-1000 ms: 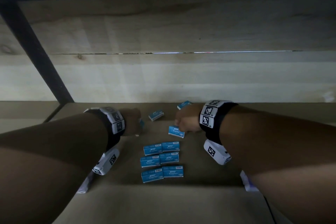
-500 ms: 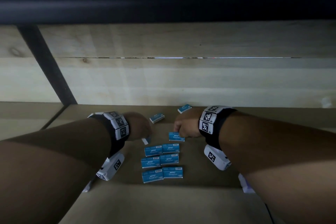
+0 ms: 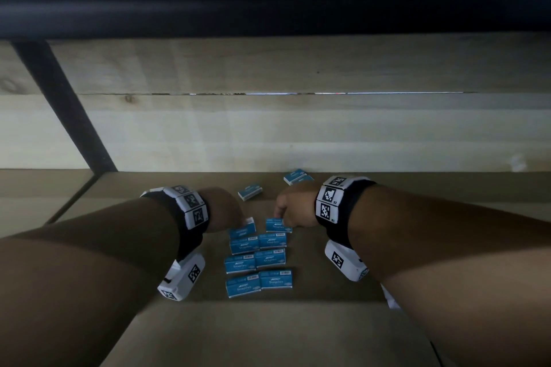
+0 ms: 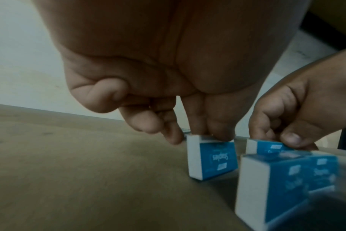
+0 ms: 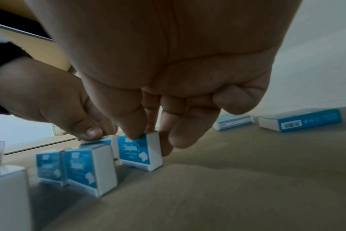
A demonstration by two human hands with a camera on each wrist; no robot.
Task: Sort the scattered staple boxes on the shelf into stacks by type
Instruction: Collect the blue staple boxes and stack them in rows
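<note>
"Staples" on blue boxes [image 3: 244, 268] (brand logo unreadable).

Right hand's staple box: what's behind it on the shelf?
Behind the box held by the right hand, two loose boxes lie flat near the back wall; the hand hides the shelf directly behind.

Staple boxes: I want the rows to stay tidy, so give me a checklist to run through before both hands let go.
1. Left hand has its box down on the shelf: ok.
2. Right hand has its box down: ok.
3. Both boxes lined up with the rows: cannot tell.
4. Fingers clear of neighbouring boxes: cannot tell.
5. All boxes gathered: not ok, two loose boxes lie near the back wall.
</note>
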